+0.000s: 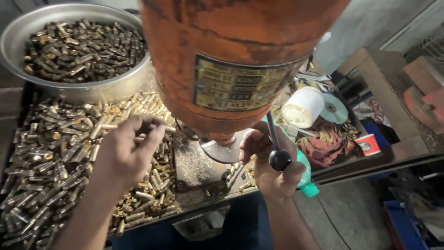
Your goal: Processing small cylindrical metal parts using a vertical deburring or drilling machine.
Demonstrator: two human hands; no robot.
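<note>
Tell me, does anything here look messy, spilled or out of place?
Yes. Small brass tubes lie in a loose heap across the bench beside the left hand, though a metal bowl holds more. A green bottle lies on its side at the bench edge, behind the right hand.

The drill press head [240, 51] is showing worn orange paint, with a dull yellow plate [240, 85] on it. The small metal pieces [51, 157] are shining brass and grey. The bowl [18, 34] is looking silver. The lever knob [280, 159] is black, the bottle [306, 178] green, the rag [326, 143] dark red.
</note>
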